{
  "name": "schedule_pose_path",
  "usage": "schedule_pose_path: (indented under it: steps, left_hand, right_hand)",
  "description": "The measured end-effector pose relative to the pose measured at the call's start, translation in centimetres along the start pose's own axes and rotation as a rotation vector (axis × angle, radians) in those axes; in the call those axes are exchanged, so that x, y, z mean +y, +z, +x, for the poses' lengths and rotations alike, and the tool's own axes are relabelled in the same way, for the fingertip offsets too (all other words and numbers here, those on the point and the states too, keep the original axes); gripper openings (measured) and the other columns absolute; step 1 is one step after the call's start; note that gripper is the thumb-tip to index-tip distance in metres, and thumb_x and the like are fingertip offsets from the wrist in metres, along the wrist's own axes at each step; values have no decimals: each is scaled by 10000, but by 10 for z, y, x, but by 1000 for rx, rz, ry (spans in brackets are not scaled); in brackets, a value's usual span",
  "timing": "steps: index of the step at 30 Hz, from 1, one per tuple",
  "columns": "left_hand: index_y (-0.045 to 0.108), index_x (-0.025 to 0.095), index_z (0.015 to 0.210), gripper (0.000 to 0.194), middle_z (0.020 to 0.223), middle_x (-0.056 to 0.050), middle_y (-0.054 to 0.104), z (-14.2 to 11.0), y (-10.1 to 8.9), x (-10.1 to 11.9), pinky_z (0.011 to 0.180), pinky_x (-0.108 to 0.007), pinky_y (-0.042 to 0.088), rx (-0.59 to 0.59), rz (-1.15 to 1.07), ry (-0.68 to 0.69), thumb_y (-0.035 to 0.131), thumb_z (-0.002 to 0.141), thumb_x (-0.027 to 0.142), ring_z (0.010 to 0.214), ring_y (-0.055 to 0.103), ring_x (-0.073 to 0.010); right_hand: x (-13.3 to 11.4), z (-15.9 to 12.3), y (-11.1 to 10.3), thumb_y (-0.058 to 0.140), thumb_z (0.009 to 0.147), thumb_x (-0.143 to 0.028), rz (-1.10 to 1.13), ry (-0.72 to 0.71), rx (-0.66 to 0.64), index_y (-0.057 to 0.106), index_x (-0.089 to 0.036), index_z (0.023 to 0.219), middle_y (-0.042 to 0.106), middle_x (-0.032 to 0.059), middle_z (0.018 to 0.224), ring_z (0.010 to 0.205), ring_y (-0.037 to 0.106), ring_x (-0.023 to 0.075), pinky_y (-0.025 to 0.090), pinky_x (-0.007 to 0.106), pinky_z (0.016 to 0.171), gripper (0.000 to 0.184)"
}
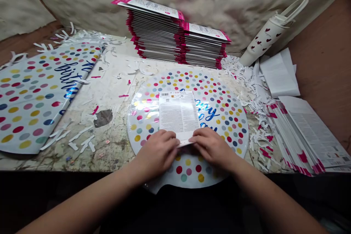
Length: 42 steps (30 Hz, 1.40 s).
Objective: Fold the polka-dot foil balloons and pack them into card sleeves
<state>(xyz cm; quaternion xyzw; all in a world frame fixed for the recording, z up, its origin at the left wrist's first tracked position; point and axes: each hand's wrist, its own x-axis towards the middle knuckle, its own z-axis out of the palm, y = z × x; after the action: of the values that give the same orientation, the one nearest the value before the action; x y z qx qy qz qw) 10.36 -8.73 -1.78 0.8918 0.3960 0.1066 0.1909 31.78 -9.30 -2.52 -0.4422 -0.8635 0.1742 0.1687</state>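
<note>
A round, flat foil balloon [233, 117] with coloured dots and blue lettering lies on the table before me. On top of it is a white printed card [178, 111] with a barcode at its upper left. My left hand [161, 150] pinches the card's near left corner, thumb and fingers closed. At the near right corner my right hand [212, 146] grips the same card between thumb and fingers. The card's near edge looks slightly raised from the balloon. Both hands cover part of the balloon's lower lettering and dots.
More dotted foil balloons [33, 102] lie folded at the left. A tall stack of pink-and-white cards [161, 34] stands at the back. To the right are a bundle of cards [296, 139], white paper [279, 73], paper scraps [255, 98] and a leaning white tumbler [264, 40].
</note>
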Motion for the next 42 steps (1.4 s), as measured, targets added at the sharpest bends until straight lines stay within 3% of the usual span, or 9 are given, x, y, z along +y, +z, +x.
schedule_pose_path:
  steps: [3,6,9,13,20,28,34,39,42]
  left_hand:
    - [563,164,875,234,840,-71,590,18,-7,-6,710,-358,452,39,-4,-247,427,874,354,804,549,-225]
    - [551,159,877,273,852,-74,564,24,-9,-13,698,-372,450,68,74,-317,530,810,423,818,538,-248]
    - [596,182,885,121,897,-60,574,15,-4,-16,750,-360,451,72,10,-116,549,807,261,851,537,-220]
    - [616,171,1029,238,1027,-92,593,-6,8,-14,832,-350,447,162,38,214,447,863,149,953,514,-217]
    - [608,158,1097,282,1098,-151,559,-16,16,-9,866,-446,431,168,226,258,500,845,220,1006,470,-291]
    - [586,183,669,243,788,-38,584,6,4,-2,670,-306,418,34,-95,-218,516,837,345,767,526,-188]
    - [563,208,800,112,803,-19,570,15,-12,-12,600,-278,390,-68,-74,-338,500,827,297,721,539,-186]
    - [606,213,1018,281,993,-82,555,-12,-15,-23,743,-352,418,100,-67,-288,371,865,231,891,525,-236]
    - [641,184,916,243,903,-75,603,-28,-20,-8,728,-307,436,33,-444,-347,439,862,307,830,553,-202]
  right_hand:
    - [2,21,-8,513,852,-251,-10,215,-18,596,-181,868,596,59,858,812,548,188,477,327,717,109]
    - [2,33,-13,585,798,-253,-155,221,21,577,-191,990,579,78,942,909,520,234,454,380,765,201]
    - [2,29,-13,578,777,-173,-93,56,-81,593,-200,962,586,50,890,853,532,194,463,322,736,188]
    - [4,4,-2,467,824,-99,-140,-168,-35,623,-151,960,610,89,891,825,536,195,481,325,720,213]
    - [4,-24,11,466,867,-154,-142,-227,84,555,-121,1152,560,144,1115,1084,475,250,442,424,911,300]
    - [10,-5,-2,500,865,-247,104,70,28,613,-178,750,592,46,780,774,533,160,447,309,725,175]
    - [24,23,-8,629,761,-407,-14,379,-35,589,-208,815,615,7,764,685,566,160,444,276,588,210]
    - [18,14,-8,488,846,-171,-191,-30,-144,515,-248,1215,457,73,1343,1227,419,243,411,410,947,378]
    - [6,9,-5,477,813,-97,-306,-153,-275,409,-165,1325,405,129,1385,1270,374,264,426,402,956,521]
